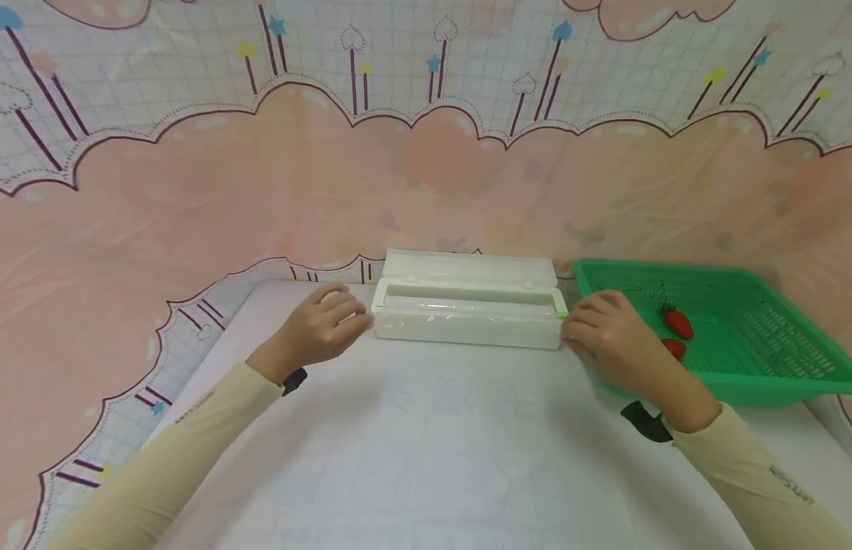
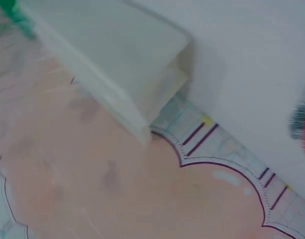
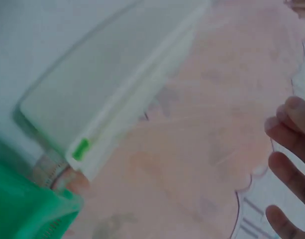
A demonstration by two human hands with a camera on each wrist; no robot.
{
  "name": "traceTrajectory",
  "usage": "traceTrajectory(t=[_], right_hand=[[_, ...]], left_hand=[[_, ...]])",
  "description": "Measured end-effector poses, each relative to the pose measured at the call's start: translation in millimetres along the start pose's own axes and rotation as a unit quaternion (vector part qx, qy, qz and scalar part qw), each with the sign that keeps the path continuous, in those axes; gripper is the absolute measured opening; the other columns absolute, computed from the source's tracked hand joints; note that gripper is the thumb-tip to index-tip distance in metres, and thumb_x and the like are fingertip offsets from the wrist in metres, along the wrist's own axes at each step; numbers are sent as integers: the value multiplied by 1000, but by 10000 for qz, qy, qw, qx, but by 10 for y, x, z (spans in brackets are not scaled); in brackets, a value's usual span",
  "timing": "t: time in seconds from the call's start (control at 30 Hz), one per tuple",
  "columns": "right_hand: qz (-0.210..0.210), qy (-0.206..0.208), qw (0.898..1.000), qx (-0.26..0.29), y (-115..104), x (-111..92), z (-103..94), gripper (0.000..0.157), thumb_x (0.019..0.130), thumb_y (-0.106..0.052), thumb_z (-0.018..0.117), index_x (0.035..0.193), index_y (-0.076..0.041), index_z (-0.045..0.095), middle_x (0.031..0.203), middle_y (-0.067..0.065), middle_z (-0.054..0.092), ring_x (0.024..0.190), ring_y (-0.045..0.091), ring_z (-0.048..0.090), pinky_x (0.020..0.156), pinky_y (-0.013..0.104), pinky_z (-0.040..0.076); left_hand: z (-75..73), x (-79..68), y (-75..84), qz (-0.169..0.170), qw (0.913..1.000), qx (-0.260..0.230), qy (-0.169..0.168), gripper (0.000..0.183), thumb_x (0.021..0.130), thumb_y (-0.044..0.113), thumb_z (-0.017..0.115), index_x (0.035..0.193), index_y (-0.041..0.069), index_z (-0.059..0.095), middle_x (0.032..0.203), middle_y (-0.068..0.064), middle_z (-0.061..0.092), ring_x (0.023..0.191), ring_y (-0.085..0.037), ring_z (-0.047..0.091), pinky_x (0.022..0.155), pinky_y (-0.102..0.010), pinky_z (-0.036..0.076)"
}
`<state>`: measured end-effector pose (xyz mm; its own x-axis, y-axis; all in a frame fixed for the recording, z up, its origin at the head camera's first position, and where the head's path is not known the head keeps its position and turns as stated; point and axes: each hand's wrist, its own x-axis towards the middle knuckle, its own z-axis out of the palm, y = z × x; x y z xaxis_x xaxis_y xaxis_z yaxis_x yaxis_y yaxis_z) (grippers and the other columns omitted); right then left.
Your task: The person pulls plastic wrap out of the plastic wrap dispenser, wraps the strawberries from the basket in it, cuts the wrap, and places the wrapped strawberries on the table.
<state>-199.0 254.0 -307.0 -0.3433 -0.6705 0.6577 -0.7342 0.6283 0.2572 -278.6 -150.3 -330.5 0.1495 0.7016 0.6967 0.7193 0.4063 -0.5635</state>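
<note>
Probably light, limp and clingy, the clear film (image 1: 460, 315) is judged easily creased or torn, and best taken by its corners. It is seen across the front of the stiff white dispenser (image 1: 467, 336), between the left hand (image 1: 325, 325) and the right hand (image 1: 614, 336); by both, fingers curled in, its edges are seemingly pinched, though faintly shown.

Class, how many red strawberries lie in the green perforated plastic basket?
2: upper strawberry, left half of the basket; lower strawberry, partly behind the right hand; others may be hidden.
</note>
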Motion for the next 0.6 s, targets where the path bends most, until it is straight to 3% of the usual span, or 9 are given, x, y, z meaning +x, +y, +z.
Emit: traceTrajectory(t=[0.07, 0.13, 0.23, 0.3, 0.4, 0.47, 0.6], right_hand=[[-313, -273, 9991, 88, -95, -89, 31, 35, 99, -20, 45, 73, -8, 64, 71, 1, 64, 78, 21, 58, 78, 46, 45], [-570, -461, 9973, 16, -178, -182, 85, 53, 103, -27, 24, 71, -9, 63, 69, -1, 62, 76, 18, 56, 77, 44, 45], [-821, -670, 9943, -116, -262, -315, 200, 55, 102, -23, 19, 68, -9, 61, 67, -2, 60, 73, 17, 53, 75, 41, 45], [-949, -848, 9917, -191, -292, -394, 291, 41, 98, -16, 35, 67, -10, 60, 66, -2, 60, 72, 16, 52, 75, 40, 44], [-1135, -1179, 9857, -400, -324, -481, 434, 16, 80, -6, 60, 65, -11, 59, 66, -3, 59, 71, 16, 51, 75, 38, 44], [-1266, -1480, 9789, -618, -340, -524, 520, 15, 65, -7, 71, 64, -11, 57, 67, -3, 57, 71, 16, 50, 75, 38, 44], [-1451, -2168, 9604, -980, -389, -557, 620, 16, 64, -7, 75, 68, -12, 61, 69, -3, 57, 72, 17, 49, 78, 37, 44]], left_hand=[[-38, -69, 78, 519, 9982, -230, -203, 32, 99, 12, 43, 77, 8, 66, 72, -1, 65, 67, -14, 61, 76, -33, 53], [-62, -146, 155, 959, 9933, -423, -493, 35, 100, 10, 39, 78, 9, 67, 73, 1, 64, 68, -12, 60, 77, -31, 53], [-67, -254, 263, 1465, 9817, -568, -1080, 30, 98, 7, 42, 82, 10, 67, 76, 2, 62, 74, -11, 58, 81, -29, 52], [-43, -307, 331, 1647, 9726, -608, -1521, 19, 94, 7, 51, 84, 11, 67, 78, 2, 61, 77, -12, 57, 83, -29, 50], [17, -355, 426, 1803, 9575, -556, -2181, 2, 83, 11, 66, 84, 12, 65, 81, 3, 60, 80, -12, 56, 86, -29, 48], [65, -372, 481, 1835, 9472, -533, -2576, 8, 79, 14, 71, 83, 14, 64, 82, 4, 60, 81, -11, 56, 87, -28, 46], [147, -397, 561, 1864, 9292, -509, -3149, 6, 80, 17, 69, 81, 17, 63, 82, 5, 60, 82, -10, 56, 88, -29, 46]])
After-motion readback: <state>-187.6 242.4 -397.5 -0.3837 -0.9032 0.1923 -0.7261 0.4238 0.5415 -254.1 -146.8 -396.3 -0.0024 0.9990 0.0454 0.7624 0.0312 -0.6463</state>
